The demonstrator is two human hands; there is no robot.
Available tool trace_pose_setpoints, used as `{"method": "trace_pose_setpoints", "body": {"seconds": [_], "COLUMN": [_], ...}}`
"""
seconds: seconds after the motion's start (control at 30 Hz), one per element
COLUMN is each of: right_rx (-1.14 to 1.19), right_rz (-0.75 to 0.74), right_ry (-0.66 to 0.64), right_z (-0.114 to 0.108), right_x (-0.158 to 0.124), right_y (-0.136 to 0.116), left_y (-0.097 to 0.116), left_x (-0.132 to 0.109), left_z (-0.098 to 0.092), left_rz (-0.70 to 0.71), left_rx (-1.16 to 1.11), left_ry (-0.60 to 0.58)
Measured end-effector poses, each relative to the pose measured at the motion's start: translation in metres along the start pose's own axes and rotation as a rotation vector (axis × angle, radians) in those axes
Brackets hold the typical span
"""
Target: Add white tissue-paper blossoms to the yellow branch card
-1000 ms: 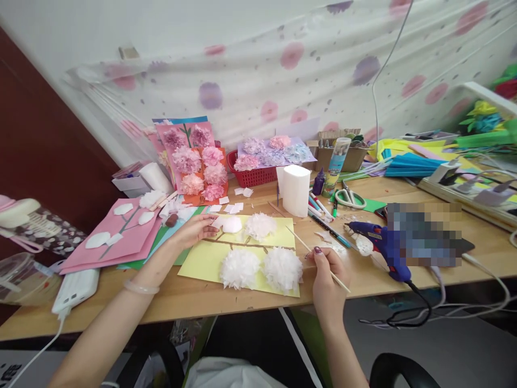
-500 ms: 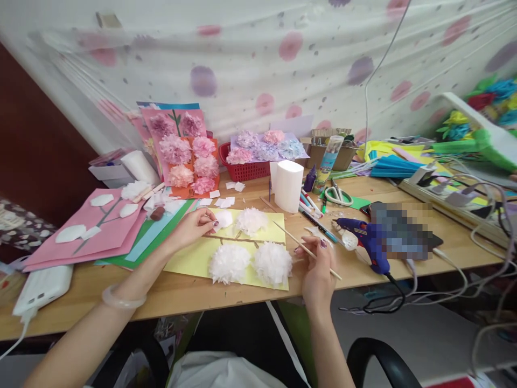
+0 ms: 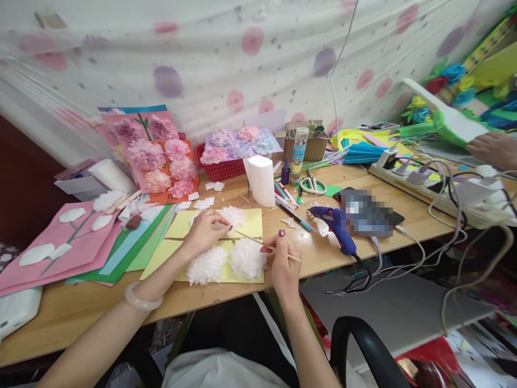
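Observation:
A yellow card lies on the wooden table with several white tissue flowers glued on it and a thin brown stem line. My left hand rests on the card with fingers curled, pinching at a small white flower near the top. My right hand is closed round a thin wooden stick, whose tip points left toward my left hand's fingers. Two fluffy white flowers sit between my wrists.
A blue glue gun lies right of the card, with cables trailing off the edge. A white paper roll, pens, scissors, a red basket and pink flower cards stand behind. Pink and green sheets lie left. Another person's hand is far right.
The view has swung to the right. My left hand has slid onto the small white flower, and the stick's tip has moved left to meet it.

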State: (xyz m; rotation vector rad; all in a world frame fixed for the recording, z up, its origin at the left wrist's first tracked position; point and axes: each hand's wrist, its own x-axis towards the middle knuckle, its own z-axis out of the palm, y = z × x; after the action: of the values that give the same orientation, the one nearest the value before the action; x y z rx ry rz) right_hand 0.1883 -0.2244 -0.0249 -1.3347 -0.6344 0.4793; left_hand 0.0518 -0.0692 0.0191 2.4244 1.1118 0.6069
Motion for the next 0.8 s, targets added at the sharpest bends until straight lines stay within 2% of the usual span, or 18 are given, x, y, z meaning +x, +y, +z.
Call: {"method": "trace_pose_setpoints", "body": {"seconds": [0.13,0.27,0.47,0.67,0.8], "right_rx": [-0.058,-0.108,-0.179,-0.192,-0.275], "right_rz": [-0.028,-0.064,-0.085,-0.136,-0.188], "right_ry": [-0.11,-0.149,-0.166,-0.14,-0.171], "right_z": [0.0,0.0,0.001,0.002,0.002], "right_x": [0.002,0.004,0.004,0.001,0.0], "right_y": [0.004,0.003,0.0,0.001,0.0], "left_y": [-0.001,-0.022,-0.058,-0.065,-0.069], "left_x": [-0.005,-0.016,-0.028,-0.025,-0.024], "left_z": [-0.001,-0.01,-0.016,-0.013,-0.009], "left_rz": [0.052,0.1,0.057,0.103,0.118], "left_rx": [0.033,0.069,0.098,0.091,0.061], "left_ry": [0.045,0.095,-0.025,-0.121,-0.139]}}
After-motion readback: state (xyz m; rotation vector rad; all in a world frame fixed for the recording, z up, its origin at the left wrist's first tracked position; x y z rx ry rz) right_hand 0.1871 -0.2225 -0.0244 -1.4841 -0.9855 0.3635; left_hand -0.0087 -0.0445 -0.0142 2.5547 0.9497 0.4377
